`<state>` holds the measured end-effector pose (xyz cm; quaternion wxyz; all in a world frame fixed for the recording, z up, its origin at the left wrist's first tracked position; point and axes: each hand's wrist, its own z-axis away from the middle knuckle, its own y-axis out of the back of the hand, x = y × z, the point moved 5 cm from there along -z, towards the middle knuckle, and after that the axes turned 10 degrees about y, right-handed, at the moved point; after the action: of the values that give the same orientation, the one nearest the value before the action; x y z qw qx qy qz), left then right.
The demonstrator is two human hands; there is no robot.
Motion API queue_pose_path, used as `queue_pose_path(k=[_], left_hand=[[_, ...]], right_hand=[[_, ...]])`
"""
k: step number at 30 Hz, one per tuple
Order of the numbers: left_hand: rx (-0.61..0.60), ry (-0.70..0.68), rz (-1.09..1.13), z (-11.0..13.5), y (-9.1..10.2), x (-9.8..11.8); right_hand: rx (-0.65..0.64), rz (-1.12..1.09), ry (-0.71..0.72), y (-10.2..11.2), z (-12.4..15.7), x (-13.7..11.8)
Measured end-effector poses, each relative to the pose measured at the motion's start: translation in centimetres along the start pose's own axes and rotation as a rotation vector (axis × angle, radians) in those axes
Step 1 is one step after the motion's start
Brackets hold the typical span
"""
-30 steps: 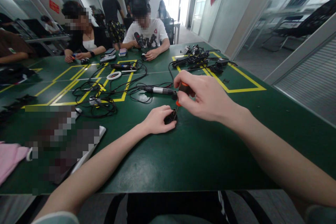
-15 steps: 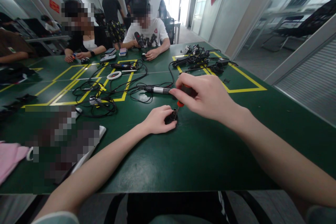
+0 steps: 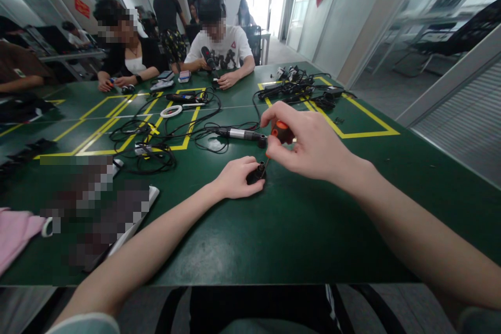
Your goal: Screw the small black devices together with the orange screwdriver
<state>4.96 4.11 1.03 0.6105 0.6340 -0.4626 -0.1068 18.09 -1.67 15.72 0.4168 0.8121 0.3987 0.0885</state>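
A: What does the left hand hold?
B: A small black cylindrical part, pinned against the dark green table top.
A: And the right hand?
B: Its fingers pinch an orange-handled screwdriver, tilted, tip down at the part's upper end.
A: What lies just behind?
B: A silver-and-black pen-shaped tool on its cable, beside a tangle of black cables crossing yellow tape lines.

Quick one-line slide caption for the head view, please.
Right hand holds an orange-handled screwdriver to a small black part gripped by the left hand on the green table.
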Motion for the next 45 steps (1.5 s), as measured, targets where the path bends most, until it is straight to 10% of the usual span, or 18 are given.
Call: queue_pose_path(k=[45], left_hand=[[-0.001, 0.004, 0.042, 0.03, 0.08, 0.01]], right_hand=[[-0.002, 0.022, -0.083, -0.06, 0.07, 0.50]])
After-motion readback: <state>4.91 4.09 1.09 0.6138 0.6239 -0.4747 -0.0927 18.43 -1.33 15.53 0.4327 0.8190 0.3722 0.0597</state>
